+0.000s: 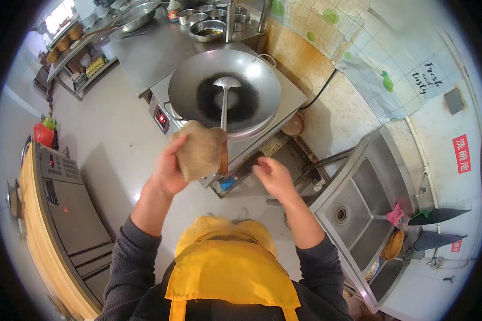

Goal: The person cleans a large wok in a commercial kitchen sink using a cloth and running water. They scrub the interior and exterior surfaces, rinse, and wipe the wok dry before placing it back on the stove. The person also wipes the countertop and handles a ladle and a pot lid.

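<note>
My left hand (170, 168) grips a beige-brown cloth (199, 150), slightly blurred, near the front edge of the cooker. Off to its right, my right hand (274, 176) is raised with bent fingers, and nothing shows in it. Beyond both hands a large steel wok (261, 88) sits on the induction cooker (291, 94), its inside dark at the bottom. A metal wok spatula (227, 83) rests in the wok, blade inward; its wooden handle (223, 158) points toward me, just right of the cloth.
A steel counter (144, 56) with several metal bowls (208, 30) adjoins the cooker at the back. At right stands a steel double sink (345, 188) with a pink cloth (395, 215) and a woven basket (393, 244). A grey cabinet (74, 220) stands at left.
</note>
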Demonstrator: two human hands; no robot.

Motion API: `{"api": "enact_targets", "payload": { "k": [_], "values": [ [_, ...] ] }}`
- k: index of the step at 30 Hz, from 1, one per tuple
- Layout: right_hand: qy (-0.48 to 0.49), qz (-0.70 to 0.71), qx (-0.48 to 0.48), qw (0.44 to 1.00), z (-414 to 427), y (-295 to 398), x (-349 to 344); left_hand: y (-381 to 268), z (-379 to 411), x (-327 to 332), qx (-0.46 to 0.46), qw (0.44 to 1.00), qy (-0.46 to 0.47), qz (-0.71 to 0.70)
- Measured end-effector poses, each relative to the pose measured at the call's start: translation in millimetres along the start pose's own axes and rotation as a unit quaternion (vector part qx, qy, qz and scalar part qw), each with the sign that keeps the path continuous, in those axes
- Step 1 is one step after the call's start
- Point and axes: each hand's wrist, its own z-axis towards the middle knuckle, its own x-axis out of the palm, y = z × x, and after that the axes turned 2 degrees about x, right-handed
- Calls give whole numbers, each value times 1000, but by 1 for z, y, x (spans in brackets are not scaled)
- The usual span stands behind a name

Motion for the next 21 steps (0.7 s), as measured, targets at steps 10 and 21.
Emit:
{"api": "enact_targets", "payload": {
  "k": [10, 21],
  "values": [
    [88, 283, 189, 936, 98, 33, 87, -124, 95, -9, 41, 989, -100, 103],
    [-228, 302, 240, 894, -34, 30, -29, -119, 445, -147, 172, 763, 228, 580]
  ]
}}
